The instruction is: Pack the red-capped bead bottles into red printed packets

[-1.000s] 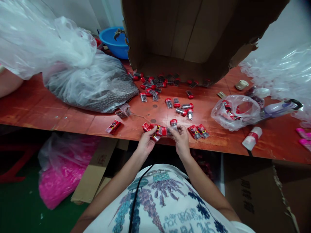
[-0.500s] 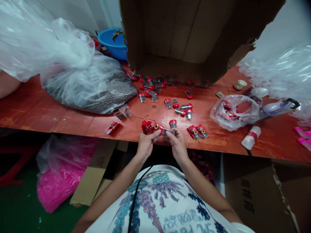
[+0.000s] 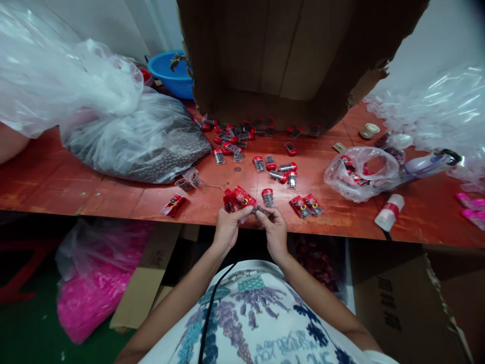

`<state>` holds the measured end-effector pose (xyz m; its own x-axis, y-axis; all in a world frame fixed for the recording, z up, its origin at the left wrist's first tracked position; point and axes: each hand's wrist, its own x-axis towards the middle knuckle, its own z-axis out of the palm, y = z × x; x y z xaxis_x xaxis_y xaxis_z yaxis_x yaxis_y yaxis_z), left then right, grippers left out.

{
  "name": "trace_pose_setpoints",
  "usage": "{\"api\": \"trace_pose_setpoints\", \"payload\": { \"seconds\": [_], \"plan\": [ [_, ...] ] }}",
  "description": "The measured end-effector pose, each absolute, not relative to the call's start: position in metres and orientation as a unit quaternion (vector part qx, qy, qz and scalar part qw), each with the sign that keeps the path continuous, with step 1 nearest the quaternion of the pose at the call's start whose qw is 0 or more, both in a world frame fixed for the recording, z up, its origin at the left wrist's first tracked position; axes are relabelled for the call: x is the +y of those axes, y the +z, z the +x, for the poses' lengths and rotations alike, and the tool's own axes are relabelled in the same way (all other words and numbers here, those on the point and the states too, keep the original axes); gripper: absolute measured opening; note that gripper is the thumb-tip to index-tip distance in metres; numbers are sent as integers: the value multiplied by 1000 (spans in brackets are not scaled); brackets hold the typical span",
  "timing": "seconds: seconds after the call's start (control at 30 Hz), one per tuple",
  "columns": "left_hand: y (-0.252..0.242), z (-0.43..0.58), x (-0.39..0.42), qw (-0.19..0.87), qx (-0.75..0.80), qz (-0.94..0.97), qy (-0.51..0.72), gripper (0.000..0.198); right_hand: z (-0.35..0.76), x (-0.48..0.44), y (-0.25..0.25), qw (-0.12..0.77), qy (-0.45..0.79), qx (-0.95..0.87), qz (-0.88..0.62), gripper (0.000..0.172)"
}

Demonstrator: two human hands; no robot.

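Left hand [image 3: 226,227]: I'm pinching red packets [image 3: 243,197] over the table's [image 3: 204,206] front edge | right hand [image 3: 276,230]: I'm pinching a dark piece [image 3: 259,209] beside them, unclear what | handling: packets are looking light, flexible, slippery; edges are seeming the surest hold

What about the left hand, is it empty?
No, the left hand holds shiny red packaging between its thumb and fingers.

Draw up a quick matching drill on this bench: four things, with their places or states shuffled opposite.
1. blue basin
2. bag of pink pieces
3. two red packets
4. left hand

A. below the tabletop
B. holding red packaging
C. left of the cardboard box
D. right of the right hand

Pairs: 1-C, 2-A, 3-D, 4-B
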<state>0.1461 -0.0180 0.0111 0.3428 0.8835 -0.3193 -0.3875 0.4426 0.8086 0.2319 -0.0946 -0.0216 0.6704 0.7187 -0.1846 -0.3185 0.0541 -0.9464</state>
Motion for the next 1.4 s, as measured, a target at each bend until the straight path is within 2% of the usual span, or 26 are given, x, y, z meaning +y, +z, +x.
{"api": "trace_pose_setpoints", "payload": {
  "seconds": [0.33, 0.6, 0.8, 0.97, 1.07, 1.23, 1.4],
  "plan": [
    [13, 142, -12, 718, 410, 367, 426, 31, 242, -100, -18, 650, 264, -327, -633, 17],
    [18, 143, -10, 751, 392, 396, 354, 34, 251, -98, -8, 662, 465, -177, -560, 25],
    [20, 149, -17, 759, 395, 357, 374, 32, 249, -99, -6, 694, 340, -229, -592, 21],
    [21, 150, -20, 743, 405, 357, 396, 29, 247, -98, -8, 665, 382, -252, -590, 23],
    [18, 151, -21, 737, 407, 365, 397, 29, 246, -99, -11, 657, 347, -269, -613, 21],
    [10, 150, -12, 747, 435, 360, 353, 30, 253, -103, -20, 610, 324, -360, -627, 41],
    [9, 151, -13, 773, 422, 356, 312, 30, 259, -105, -26, 598, 336, -402, -606, 47]
  ]
}}
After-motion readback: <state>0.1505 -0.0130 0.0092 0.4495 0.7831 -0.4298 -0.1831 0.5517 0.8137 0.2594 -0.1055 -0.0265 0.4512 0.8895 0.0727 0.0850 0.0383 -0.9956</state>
